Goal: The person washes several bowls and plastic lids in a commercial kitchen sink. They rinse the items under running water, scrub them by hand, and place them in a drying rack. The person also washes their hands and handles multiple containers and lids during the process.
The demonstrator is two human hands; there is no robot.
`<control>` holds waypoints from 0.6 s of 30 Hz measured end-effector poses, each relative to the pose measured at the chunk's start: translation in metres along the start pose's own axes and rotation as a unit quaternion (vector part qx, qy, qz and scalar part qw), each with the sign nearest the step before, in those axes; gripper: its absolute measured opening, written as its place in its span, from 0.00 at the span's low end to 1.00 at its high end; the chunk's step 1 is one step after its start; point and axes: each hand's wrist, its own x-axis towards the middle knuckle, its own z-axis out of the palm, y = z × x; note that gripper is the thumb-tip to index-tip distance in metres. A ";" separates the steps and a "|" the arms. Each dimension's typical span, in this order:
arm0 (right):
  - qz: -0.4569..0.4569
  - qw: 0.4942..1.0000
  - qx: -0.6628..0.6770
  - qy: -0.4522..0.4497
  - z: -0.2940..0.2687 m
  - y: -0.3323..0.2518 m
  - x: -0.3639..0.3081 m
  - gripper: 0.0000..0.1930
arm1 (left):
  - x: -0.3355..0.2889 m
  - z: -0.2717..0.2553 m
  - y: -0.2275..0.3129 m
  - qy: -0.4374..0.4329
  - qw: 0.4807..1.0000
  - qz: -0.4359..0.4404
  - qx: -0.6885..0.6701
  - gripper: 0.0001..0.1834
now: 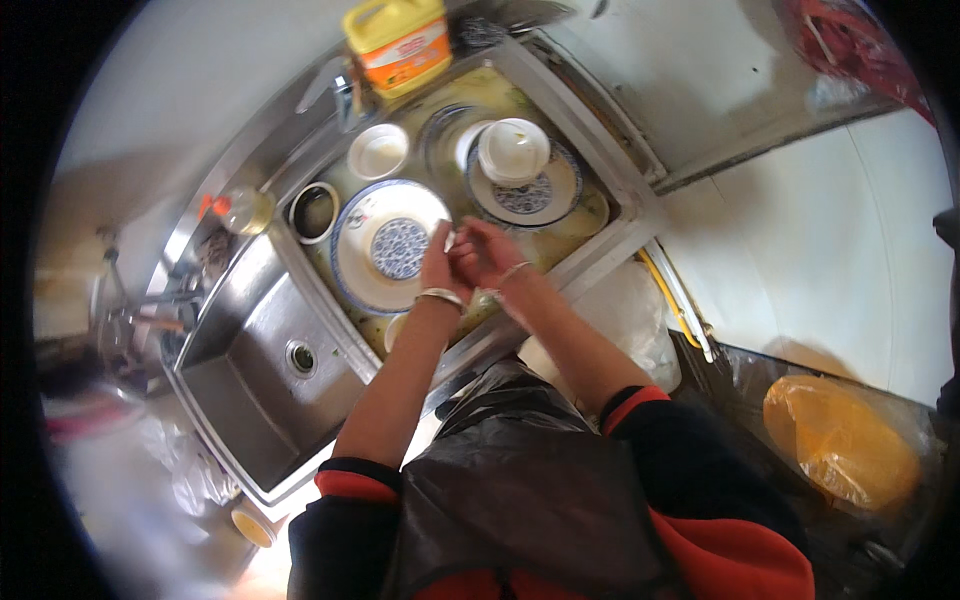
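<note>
My left hand [440,268] and my right hand [485,255] meet over a sink full of cloudy, yellowish water. Their fingers are curled in close to each other, with a small whitish bit showing between them that is too small to name. Just left of them lies a large white plate [352,235] with a blue pattern in its middle and on its rim. Beyond my right hand, a white bowl [514,155] rests on another blue-patterned plate [560,190]. A smaller white bowl [380,152] and a dark-looking round bowl [315,212] sit along the far left side.
A steel basin [275,400] with a drain adjoins on the left. Behind stand a yellow jug [400,50] and a tap [345,95]. A red-capped bottle [245,210] is at the left edge. On the lower right lies something orange-yellow in clear plastic [840,440].
</note>
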 end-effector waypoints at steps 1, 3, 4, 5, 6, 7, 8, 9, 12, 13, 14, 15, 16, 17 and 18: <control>0.022 0.998 0.012 -0.054 0.011 0.003 0.010 0.14 | 0.008 0.007 0.005 0.017 1.000 -0.002 0.013 0.17; -0.131 0.986 -0.075 0.072 0.024 0.012 0.027 0.16 | 0.015 0.018 0.015 0.032 0.992 0.001 0.124 0.17; -0.176 0.941 -0.188 0.219 0.028 0.016 0.036 0.17 | 0.015 0.022 0.018 0.019 0.984 0.008 0.176 0.18; -0.316 0.802 -0.426 0.274 0.032 0.019 0.044 0.16 | 0.016 0.026 0.017 0.068 0.983 0.015 0.168 0.20; -0.441 0.588 -0.609 0.299 0.033 0.019 0.047 0.16 | 0.015 0.029 0.016 0.066 0.986 0.015 0.150 0.23; -0.459 0.520 -0.661 0.286 0.034 0.019 0.047 0.14 | 0.015 0.031 0.012 0.051 0.987 0.055 0.141 0.24; -0.459 0.458 -0.706 0.283 0.034 0.016 0.043 0.13 | 0.014 0.032 0.008 0.056 0.989 0.029 0.133 0.24; -0.456 0.394 -0.747 0.279 0.033 0.014 0.037 0.13 | 0.015 0.032 0.004 0.039 0.992 0.007 0.121 0.24; -0.226 0.347 -0.879 0.237 0.023 -0.002 0.013 0.12 | 0.016 0.028 0.002 0.034 0.988 -0.008 0.151 0.26; -0.192 0.268 -0.913 0.242 0.019 -0.004 0.009 0.12 | 0.015 0.024 0.005 0.033 0.985 -0.015 0.167 0.27; -0.158 0.281 -0.915 0.243 0.013 -0.006 0.004 0.13 | 0.013 0.020 0.008 0.060 0.980 -0.036 0.184 0.29; -0.140 0.288 -0.918 0.234 0.007 -0.007 0.001 0.13 | 0.008 0.015 0.015 0.084 0.975 -0.058 0.197 0.30; -0.148 0.278 -0.915 0.251 0.001 -0.006 0.001 0.13 | 0.005 0.010 0.019 0.103 0.963 -0.023 0.249 0.29; -0.130 0.307 -0.901 0.277 -0.005 -0.004 0.002 0.13 | 0.000 0.004 0.024 0.110 0.952 0.007 0.286 0.29; -0.138 0.318 -0.879 0.328 -0.010 -0.002 0.004 0.13 | -0.005 -0.001 0.026 0.110 0.938 0.056 0.323 0.29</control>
